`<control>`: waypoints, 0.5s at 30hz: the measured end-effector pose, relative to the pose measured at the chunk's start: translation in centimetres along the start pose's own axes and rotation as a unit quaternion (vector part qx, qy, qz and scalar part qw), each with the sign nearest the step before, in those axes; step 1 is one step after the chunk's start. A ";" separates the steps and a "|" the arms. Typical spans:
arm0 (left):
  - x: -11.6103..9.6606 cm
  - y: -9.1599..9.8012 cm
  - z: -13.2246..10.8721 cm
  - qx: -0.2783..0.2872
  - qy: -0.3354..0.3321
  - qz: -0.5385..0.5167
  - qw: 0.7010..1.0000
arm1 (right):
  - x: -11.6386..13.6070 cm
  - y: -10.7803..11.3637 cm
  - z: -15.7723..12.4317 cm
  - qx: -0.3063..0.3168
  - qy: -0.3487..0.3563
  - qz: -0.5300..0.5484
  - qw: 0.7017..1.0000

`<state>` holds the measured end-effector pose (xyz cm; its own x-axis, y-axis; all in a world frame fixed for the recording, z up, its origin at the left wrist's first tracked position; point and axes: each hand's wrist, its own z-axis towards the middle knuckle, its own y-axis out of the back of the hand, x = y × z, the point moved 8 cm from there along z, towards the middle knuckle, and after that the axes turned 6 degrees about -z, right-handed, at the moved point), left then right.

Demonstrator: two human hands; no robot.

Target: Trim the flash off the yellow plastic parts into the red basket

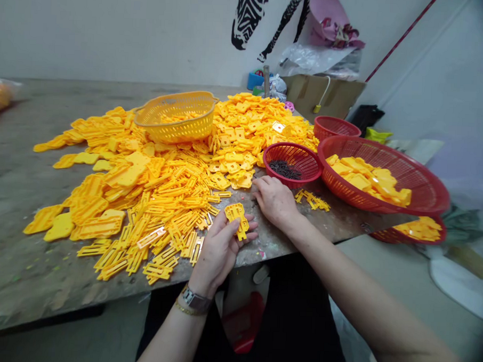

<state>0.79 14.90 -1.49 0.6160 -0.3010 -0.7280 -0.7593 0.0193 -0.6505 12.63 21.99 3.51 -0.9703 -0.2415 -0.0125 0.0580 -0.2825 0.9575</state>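
Observation:
My left hand (218,249), with a watch on the wrist, holds a yellow plastic casing piece (237,214) under its thumb, the hollow side with ridges and posts facing up. To its right, my right hand (276,201) rests low over the table, just in front of a small red basket (311,178) of dark thin parts (285,170). Its fingers are bent together, and whatever may be between them is too small to make out. A heap of yellow slotted strips (160,215) lies left of my left hand. Small yellow clips (313,199) lie beyond my right wrist.
A yellow basket (179,130) sits on the heap of yellow casing pieces (244,128). At the right, a large red basket (417,194) holds yellow pieces and overhangs the table edge. Another red basket (335,126) and a cardboard box (321,94) stand behind.

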 end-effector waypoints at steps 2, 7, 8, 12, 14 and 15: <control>0.0 0.0 0.0 -0.004 0.000 0.002 1.000 | -0.3 0.0 -0.2 0.002 0.000 0.004 1.000; -0.1 -0.1 -0.1 -0.011 0.003 0.007 1.000 | -0.3 -0.2 0.5 0.007 -0.002 -0.008 1.000; -0.1 -0.1 -0.1 -0.011 0.004 0.008 1.000 | 0.0 -0.3 0.8 0.006 0.001 -0.016 1.000; -0.2 -0.2 -0.2 -0.004 0.005 0.009 1.000 | 1.0 -0.7 2.0 0.006 0.025 -0.039 0.999; -0.2 -0.2 -0.1 -0.002 0.001 0.005 1.000 | 1.3 -0.9 2.3 0.008 0.033 -0.041 0.999; -0.2 -0.2 -0.1 -0.002 0.000 0.004 1.000 | 1.3 -0.9 2.4 0.008 0.036 -0.043 0.998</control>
<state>0.79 14.81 -1.23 0.6104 -0.3012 -0.7326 -0.7645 0.0179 -0.6444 10.70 24.20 3.29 -0.9520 -0.2838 -0.1149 -0.0290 -0.2901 0.9566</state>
